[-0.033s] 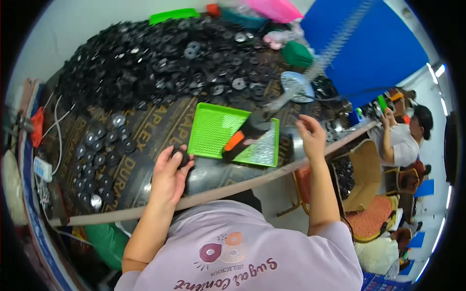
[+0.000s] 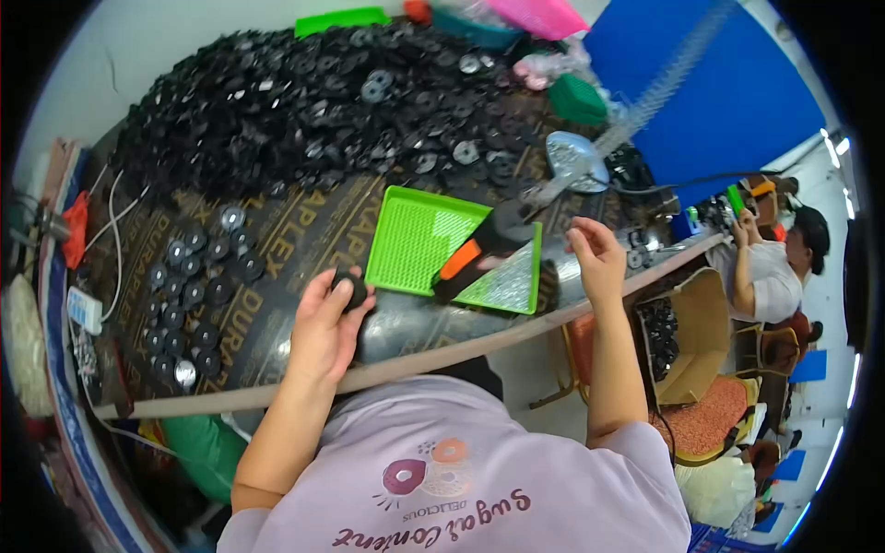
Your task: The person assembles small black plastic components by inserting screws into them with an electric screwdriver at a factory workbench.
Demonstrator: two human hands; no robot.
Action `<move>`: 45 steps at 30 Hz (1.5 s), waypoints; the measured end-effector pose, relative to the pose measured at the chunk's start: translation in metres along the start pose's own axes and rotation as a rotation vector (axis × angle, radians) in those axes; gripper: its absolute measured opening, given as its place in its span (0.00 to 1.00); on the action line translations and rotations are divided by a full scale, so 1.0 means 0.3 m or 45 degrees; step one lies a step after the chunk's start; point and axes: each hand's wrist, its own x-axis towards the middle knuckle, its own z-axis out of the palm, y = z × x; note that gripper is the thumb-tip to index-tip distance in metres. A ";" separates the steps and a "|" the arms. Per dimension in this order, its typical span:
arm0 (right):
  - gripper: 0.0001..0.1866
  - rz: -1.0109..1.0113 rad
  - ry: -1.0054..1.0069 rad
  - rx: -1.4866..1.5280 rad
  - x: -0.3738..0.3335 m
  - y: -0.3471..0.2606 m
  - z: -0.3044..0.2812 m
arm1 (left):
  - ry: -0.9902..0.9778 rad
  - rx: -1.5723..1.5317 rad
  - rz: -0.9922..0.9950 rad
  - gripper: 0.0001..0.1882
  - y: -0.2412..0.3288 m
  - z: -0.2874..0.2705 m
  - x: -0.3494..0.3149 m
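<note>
My left hand (image 2: 324,323) is closed around a small round black plastic part (image 2: 349,291) at the near edge of the table, just left of a green tray (image 2: 392,240). Fingers apart and slightly curled, my right hand (image 2: 601,263) hovers to the right of that tray with nothing visible in it. Between the hands, a black power tool with an orange lever (image 2: 461,259), which looks like an electric screwdriver, hangs at a slant over the tray. A coiled spring (image 2: 668,74) runs up from it to the upper right.
A large heap of black discs (image 2: 304,111) covers the table's back. Several round black parts (image 2: 194,292) lie at the left. A blue dish (image 2: 597,171) and a green basket (image 2: 578,100) stand back right. A cardboard box (image 2: 696,341) and another person (image 2: 770,263) are farther right.
The whole view has shifted slightly to the right. Both hands keep almost the same places and poses, and the black part stays in my left hand.
</note>
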 end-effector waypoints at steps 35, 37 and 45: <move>0.29 -0.644 -0.771 -0.077 -0.350 -0.456 0.669 | -0.066 0.305 -0.004 0.17 0.077 -0.059 -0.023; 0.27 -0.677 -0.720 -0.004 -0.356 -0.452 0.688 | -0.123 0.381 0.061 0.18 0.085 -0.077 -0.016; 0.24 -0.298 -0.736 0.159 -0.373 -0.391 0.733 | -0.344 0.505 -0.094 0.28 0.191 -0.110 0.005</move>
